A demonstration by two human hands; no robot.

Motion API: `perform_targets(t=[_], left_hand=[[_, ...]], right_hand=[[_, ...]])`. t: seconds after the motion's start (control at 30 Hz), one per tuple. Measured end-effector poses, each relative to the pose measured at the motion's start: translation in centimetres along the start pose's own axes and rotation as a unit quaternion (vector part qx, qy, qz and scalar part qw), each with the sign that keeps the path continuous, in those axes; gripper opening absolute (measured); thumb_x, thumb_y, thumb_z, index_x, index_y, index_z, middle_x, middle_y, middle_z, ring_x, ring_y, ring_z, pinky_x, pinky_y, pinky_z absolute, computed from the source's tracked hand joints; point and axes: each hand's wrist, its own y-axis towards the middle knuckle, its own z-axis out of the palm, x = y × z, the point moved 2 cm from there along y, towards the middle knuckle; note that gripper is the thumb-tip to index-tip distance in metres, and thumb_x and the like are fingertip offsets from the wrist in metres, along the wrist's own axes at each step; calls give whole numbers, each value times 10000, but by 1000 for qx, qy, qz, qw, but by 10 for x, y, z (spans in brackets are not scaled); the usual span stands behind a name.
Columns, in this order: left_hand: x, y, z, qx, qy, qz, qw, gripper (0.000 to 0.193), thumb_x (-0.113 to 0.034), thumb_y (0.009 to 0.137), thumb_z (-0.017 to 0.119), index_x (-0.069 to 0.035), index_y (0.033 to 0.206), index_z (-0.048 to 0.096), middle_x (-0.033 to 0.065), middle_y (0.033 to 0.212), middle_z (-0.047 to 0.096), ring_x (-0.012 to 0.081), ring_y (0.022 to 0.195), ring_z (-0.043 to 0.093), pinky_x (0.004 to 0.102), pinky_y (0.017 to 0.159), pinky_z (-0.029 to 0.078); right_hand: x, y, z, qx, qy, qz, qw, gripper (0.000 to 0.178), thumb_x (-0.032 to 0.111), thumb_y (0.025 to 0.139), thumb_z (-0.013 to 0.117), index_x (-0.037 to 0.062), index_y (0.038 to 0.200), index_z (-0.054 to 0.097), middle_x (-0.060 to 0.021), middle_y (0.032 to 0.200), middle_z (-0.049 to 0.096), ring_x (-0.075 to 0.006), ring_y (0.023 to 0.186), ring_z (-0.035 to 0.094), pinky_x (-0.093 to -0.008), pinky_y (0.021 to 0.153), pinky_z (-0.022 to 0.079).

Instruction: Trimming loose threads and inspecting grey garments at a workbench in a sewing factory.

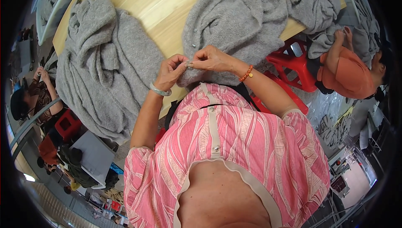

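Both L hand (171,71) & R hand (212,58) pinch the near edge of the grey knit (236,31), its bulk on the bench (155,2) toward 1 o'clock, long axis approx. 7-to-1, R hand nearer.

1 left garment (113,77), 1 middle garment (238,23) and, far right, 1 outer garment (312,4) lie on the table (150,2); a stool (299,73) stands right of the middle garment.

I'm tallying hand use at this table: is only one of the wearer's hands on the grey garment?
No, the left hand and right hand both have fingertips on the near part of the grey garment.
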Motion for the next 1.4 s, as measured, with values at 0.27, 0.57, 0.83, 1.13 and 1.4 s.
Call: perform_targets(t=[0.27,0.57,0.83,1.13,1.4], left_hand=[[44,-12,-47,-116,279,36,953,121,-111,839,613,-7,889,578,0,743,585,86,701,527,223,644,427],[-12,15,38,-33,134,177,974,367,-165,742,675,-25,1066,573,115,870,626,204,758,592,306,701,461],[-6,16,39,-92,321,142,932,167,-126,694,629,9,668,534,223,569,482,359,516,524,375,495,407],[-1,15,26,-101,330,118,931,170,-148,727,639,14,765,608,159,610,567,200,518,525,326,521,420],[28,22,32,-100,464,172,863,87,-121,636,616,-62,684,574,165,684,582,371,692,541,458,649,363]], right_hand=[[-15,-10,-25,-59,-270,-13,961,239,234,731,634,21,840,649,-193,823,632,-371,801,599,-408,708,474],[12,-13,-16,-94,-211,-100,968,164,151,736,628,5,804,653,-162,790,632,-320,752,612,-368,657,475],[3,-17,4,-178,-208,-192,942,82,54,748,624,-5,800,600,-129,732,574,-279,653,575,-339,566,437],[0,-12,-4,-122,-267,-145,945,155,161,718,643,18,774,616,-163,793,598,-342,743,583,-405,674,468],[-13,-12,13,-143,-308,-234,911,167,216,765,581,49,767,579,-117,782,530,-312,725,559,-390,634,457]])
